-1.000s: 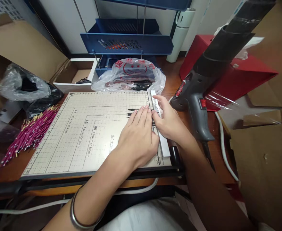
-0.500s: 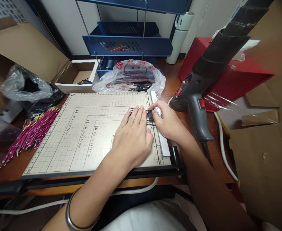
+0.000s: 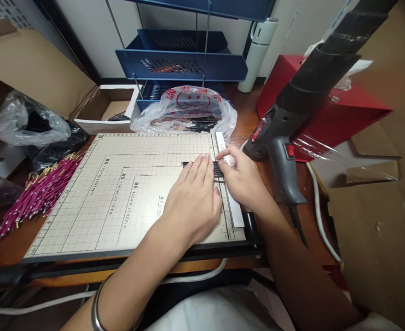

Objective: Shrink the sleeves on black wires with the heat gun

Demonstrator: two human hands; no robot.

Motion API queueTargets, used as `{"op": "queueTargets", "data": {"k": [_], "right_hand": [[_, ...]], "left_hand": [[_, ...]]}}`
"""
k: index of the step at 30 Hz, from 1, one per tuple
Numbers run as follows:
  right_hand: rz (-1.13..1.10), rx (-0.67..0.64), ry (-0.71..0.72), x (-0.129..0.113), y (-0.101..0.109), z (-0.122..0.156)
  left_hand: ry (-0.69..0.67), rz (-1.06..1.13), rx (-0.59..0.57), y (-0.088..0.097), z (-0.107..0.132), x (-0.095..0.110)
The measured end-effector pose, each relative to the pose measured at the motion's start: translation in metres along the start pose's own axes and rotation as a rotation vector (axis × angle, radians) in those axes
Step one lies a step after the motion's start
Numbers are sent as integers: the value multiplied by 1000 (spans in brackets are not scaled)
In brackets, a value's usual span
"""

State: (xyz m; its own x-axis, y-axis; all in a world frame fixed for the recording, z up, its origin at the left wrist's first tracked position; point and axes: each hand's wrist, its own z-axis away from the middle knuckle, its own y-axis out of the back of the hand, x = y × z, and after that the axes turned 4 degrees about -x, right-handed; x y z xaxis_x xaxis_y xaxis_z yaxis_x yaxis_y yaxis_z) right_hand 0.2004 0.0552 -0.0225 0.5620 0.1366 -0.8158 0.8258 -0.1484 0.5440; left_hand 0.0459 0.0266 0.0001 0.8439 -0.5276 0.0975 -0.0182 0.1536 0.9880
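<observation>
Head cam: L hand (image 3: 193, 197) flat, fingers tog., atop blk strands (image 3: 217, 169), which poke out either side; R hand (image 3: 241, 177) half-curled at their R ends, can't tell if gripping; board (image 3: 147, 151) under both.

— What's under the left hand (image 3: 193, 202)?
— The middles of the black rods (image 3: 218, 169), near the grid board (image 3: 147, 149)'s right edge; they're too fine to count.
— And that edge's white strip (image 3: 236, 212)?
— Part of its lettering is hidden by the right hand (image 3: 242, 177).
— The grey heat gun (image 3: 281, 149)?
— Cut off by the view's top.
</observation>
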Motion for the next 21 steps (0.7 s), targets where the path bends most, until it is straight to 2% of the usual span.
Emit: {"op": "queueTargets", "data": {"k": [3,5,14,21], "right_hand": [[-61,126,-42,0,2,2],[-80,149,-58,0,4,2],[-15,44,2,8,-2,1],[83,-30,45,2,-1,4]], "left_hand": [[-12,11,-6,1,-1,3],[-16,14,-6,0,-1,4],[-77,31,94,-8,0,0],[-124,33,152,-14,2,-3]]}}
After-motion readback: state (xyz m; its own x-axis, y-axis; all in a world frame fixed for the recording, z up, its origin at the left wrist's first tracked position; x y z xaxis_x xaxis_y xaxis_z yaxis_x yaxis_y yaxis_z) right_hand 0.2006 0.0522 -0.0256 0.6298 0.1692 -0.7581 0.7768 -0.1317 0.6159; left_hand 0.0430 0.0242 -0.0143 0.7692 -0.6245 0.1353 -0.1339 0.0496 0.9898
